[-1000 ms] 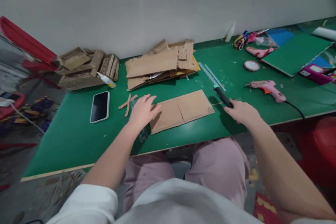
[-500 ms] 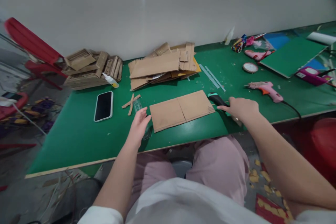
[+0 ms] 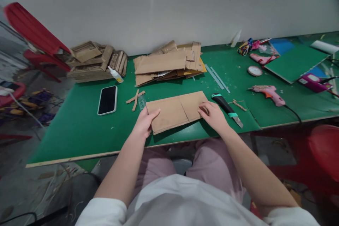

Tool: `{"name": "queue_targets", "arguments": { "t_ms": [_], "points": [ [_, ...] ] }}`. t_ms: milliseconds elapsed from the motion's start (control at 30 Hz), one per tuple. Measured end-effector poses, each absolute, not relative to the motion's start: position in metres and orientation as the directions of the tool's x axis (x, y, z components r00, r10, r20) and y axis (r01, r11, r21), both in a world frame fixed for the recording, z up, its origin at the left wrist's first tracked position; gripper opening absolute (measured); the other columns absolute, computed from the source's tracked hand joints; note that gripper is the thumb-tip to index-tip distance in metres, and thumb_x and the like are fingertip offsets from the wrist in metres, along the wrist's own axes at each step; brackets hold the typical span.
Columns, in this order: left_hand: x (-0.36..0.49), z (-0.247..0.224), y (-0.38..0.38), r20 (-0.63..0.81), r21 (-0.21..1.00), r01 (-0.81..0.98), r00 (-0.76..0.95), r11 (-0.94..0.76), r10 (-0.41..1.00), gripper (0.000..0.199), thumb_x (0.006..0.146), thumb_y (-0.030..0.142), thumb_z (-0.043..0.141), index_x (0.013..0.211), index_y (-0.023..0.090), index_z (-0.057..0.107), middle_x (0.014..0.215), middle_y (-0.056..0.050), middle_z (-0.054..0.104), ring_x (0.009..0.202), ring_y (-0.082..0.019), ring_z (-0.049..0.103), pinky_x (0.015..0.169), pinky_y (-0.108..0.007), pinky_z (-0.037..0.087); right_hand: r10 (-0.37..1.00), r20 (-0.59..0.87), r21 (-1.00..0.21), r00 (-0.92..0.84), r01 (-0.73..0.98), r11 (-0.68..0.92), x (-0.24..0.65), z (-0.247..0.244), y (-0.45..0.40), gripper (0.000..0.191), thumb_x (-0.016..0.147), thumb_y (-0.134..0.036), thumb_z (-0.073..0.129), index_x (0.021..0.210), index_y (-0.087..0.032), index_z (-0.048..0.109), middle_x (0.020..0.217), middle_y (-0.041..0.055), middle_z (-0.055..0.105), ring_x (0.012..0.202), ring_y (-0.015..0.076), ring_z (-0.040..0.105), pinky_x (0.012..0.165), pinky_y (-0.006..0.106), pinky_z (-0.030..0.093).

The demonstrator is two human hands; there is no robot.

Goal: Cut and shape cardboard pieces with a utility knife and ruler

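Observation:
A flat rectangular piece of cardboard (image 3: 169, 111) with a dark line across it is held between my two hands, its near edge lifted a little off the table. My left hand (image 3: 145, 122) grips the left end, thumb on top. At the right end my right hand (image 3: 213, 114) has its fingers curled on the board. A black and teal utility knife (image 3: 225, 106) lies just right of that hand, blade showing. The clear ruler (image 3: 142, 102) is partly hidden behind my left hand and the cardboard. Thin cardboard strips (image 3: 135, 99) lie crossed beside it.
A phone (image 3: 107, 100) and a glue bottle (image 3: 116, 75) lie on the left. Cardboard stacks (image 3: 161, 64) stand along the wall. On the right are a pink glue gun (image 3: 268, 93) with a cord, a tape roll (image 3: 254, 71) and a green board (image 3: 296, 61).
My right hand has let go of the utility knife, which now lies on the table, and moved left onto the cardboard. My left hand has taken hold of the cardboard's left end.

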State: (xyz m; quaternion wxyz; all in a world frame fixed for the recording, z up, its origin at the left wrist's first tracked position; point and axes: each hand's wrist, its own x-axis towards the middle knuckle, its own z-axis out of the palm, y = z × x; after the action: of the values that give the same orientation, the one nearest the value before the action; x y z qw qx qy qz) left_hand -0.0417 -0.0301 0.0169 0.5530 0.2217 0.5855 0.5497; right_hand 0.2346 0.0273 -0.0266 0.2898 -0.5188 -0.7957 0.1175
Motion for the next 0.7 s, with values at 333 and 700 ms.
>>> {"name": "queue_targets", "arguments": {
  "t_ms": [333, 700],
  "points": [
    [-0.048, 0.029, -0.064, -0.306, 0.909, -0.385, -0.355, 0.160, 0.884, 0.040, 0.067, 0.030, 0.074, 0.104, 0.018, 0.061, 0.092, -0.006, 0.071, 0.093, -0.024, 0.067, 0.084, -0.038, 0.054, 0.984, -0.170, -0.985, -0.056, -0.010, -0.171, 0.230, 0.007, 0.018, 0.045, 0.070, -0.046, 0.066, 0.106, -0.021, 0.056, 0.092, 0.0045, 0.071, 0.077, 0.0197, 0.067, 0.071, 0.036, 0.054],
    [-0.046, 0.029, -0.073, -0.333, 0.882, -0.425, -0.255, 0.204, 0.908, 0.039, 0.070, 0.035, 0.072, 0.104, 0.018, 0.062, 0.097, -0.008, 0.071, 0.101, -0.027, 0.064, 0.085, -0.036, 0.055, 0.950, -0.236, -0.966, -0.205, -0.053, -0.252, 0.228, 0.013, -0.003, 0.050, 0.068, -0.057, 0.064, 0.103, -0.022, 0.058, 0.096, 0.0059, 0.071, 0.081, 0.0219, 0.068, 0.064, 0.033, 0.055]
  ]
}}
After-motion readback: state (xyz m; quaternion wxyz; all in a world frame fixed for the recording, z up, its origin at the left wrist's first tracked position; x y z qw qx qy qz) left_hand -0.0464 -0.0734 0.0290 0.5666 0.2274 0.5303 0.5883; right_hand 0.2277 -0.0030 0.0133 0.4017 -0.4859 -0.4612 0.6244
